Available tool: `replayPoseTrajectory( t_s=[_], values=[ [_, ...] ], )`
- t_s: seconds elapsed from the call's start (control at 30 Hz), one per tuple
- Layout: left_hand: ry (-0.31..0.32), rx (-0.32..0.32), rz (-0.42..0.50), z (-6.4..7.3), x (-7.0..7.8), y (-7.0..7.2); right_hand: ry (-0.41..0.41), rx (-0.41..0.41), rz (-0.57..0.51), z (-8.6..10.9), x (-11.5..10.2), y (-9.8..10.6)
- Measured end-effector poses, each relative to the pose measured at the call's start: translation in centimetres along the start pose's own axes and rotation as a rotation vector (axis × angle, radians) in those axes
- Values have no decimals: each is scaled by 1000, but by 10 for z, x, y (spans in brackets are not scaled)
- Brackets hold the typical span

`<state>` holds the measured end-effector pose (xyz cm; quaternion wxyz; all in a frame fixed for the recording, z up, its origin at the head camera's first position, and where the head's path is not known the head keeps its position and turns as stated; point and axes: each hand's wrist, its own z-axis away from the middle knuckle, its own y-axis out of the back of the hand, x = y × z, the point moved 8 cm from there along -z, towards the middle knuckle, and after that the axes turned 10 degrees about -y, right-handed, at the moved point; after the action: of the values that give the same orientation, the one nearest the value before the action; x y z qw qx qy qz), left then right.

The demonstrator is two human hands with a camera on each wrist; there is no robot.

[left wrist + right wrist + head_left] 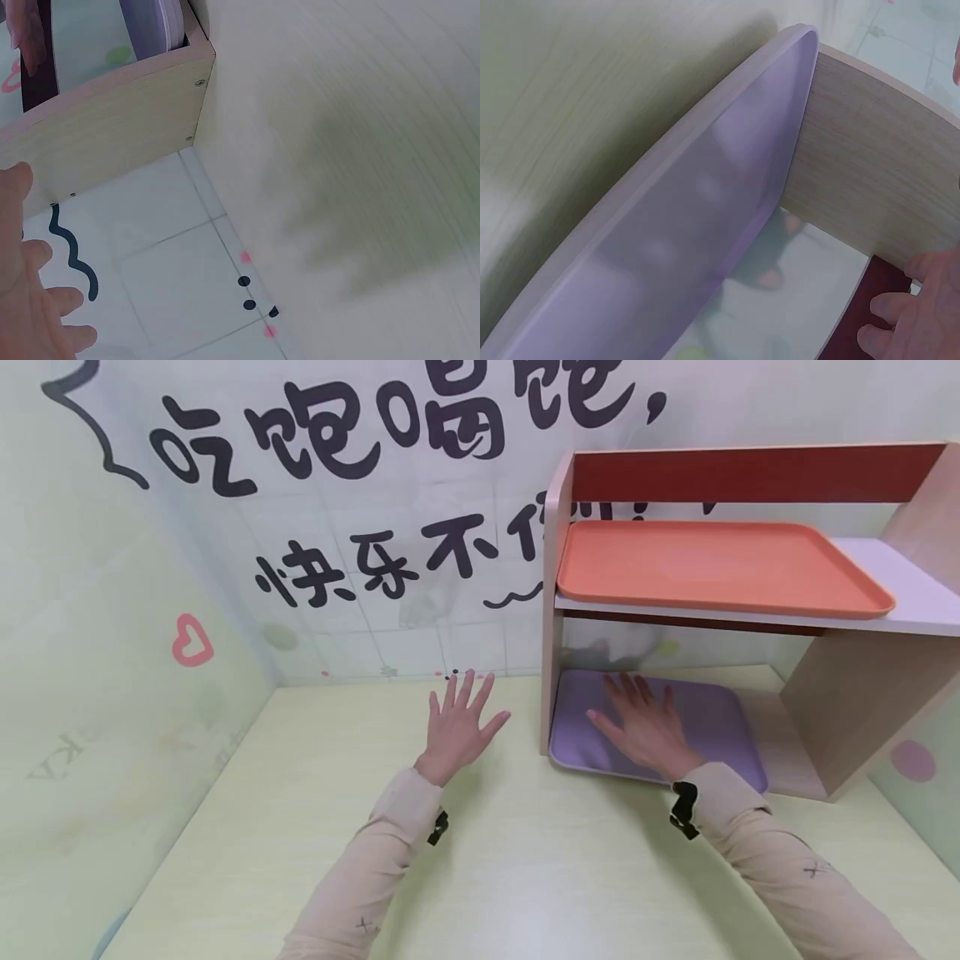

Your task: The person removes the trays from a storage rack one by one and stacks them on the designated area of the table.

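A purple tray (712, 714) lies in the lower level of a small wooden shelf (553, 643), close against its left side panel. My right hand (647, 733) is spread over this tray with straight fingers and holds nothing. The right wrist view shows the tray's raised rim (806, 45) beside the panel, with the fingers (889, 307) apart from its surface. To the left of the shelf, my left hand (456, 733) hovers over the table, fingers spread and palm down, its shadow on the tabletop (360, 165). An orange tray (705, 564) sits on the upper level.
The shelf stands at the right on a pale wooden table (525, 877). Behind it is a white wall (390, 652) with large black writing. Another wall (97, 735), with a pink heart, borders the table at the left.
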<state>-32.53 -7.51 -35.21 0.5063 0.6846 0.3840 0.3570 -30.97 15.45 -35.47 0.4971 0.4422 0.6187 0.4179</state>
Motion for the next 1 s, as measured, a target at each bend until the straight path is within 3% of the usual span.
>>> replayPoseTrajectory(
  t_s=[0.43, 0.7, 1.0],
  values=[
    [-34, 63, 100, 4, 14, 11, 24, 59, -40, 20, 14, 16],
    [-107, 75, 151, 11, 31, 23, 44, 82, -92, 37, 23, 29],
    [-195, 177, 121, 13, 44, 41, 85, 125, -135, 57, 38, 45]
  ],
)
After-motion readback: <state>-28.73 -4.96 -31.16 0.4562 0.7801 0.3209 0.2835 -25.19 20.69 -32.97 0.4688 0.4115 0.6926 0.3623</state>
